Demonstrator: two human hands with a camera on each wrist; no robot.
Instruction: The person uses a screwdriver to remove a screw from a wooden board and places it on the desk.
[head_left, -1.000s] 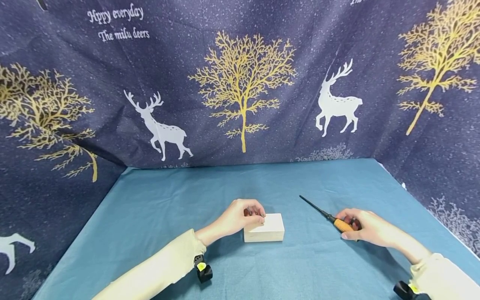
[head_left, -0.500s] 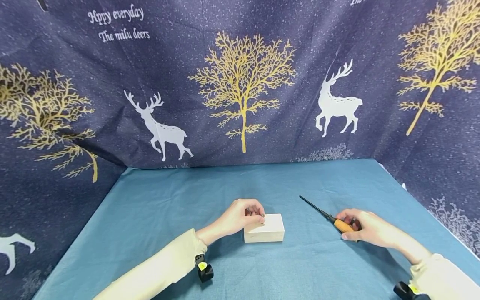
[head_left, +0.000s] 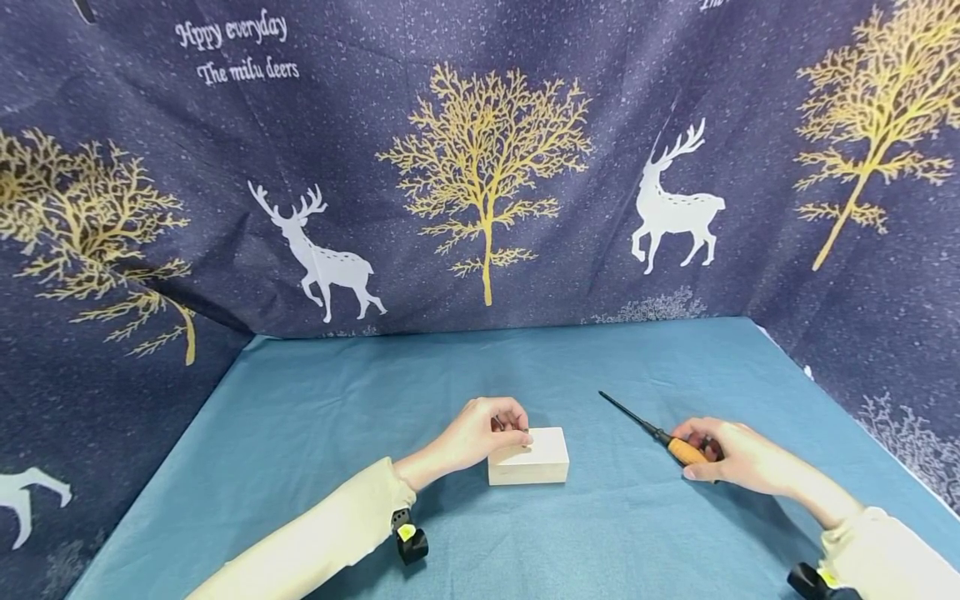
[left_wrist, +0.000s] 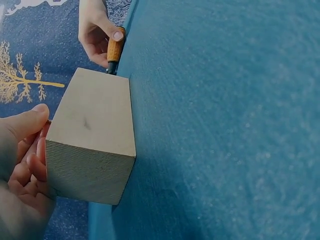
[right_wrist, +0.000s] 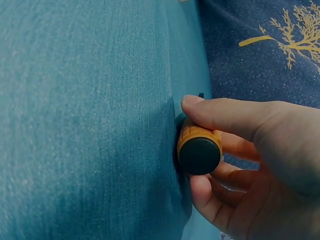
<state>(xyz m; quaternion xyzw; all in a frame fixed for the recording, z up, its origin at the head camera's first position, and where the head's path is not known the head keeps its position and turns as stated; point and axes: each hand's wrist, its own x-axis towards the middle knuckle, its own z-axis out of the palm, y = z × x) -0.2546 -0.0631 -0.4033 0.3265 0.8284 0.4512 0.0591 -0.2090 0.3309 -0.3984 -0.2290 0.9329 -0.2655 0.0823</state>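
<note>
A pale wooden block (head_left: pixel 528 467) lies on the cloth-covered table in the middle of the head view. At the left part of its top, my left hand (head_left: pixel 483 433) pinches a tiny dark screw (head_left: pixel 526 432) between thumb and forefinger; most of it is hidden by the fingertips. The left wrist view shows the thumb (left_wrist: pixel 34 119) right beside the block's upper face. Off to the right, my right hand (head_left: pixel 731 454) grips the orange handle of a screwdriver (head_left: pixel 684 451), its dark shaft pointing up and left, away from me. The handle's black end cap faces the right wrist camera.
Blue-green cloth (head_left: pixel 360 392) covers the table, with bare cloth between the block and the screwdriver. A dark blue curtain (head_left: pixel 540 283) printed with deer and golden trees hangs along the back and sides.
My left wrist has shifted very slightly to the right, with the fingers staying at the block's top. The right hand, screwdriver and block have not moved.
</note>
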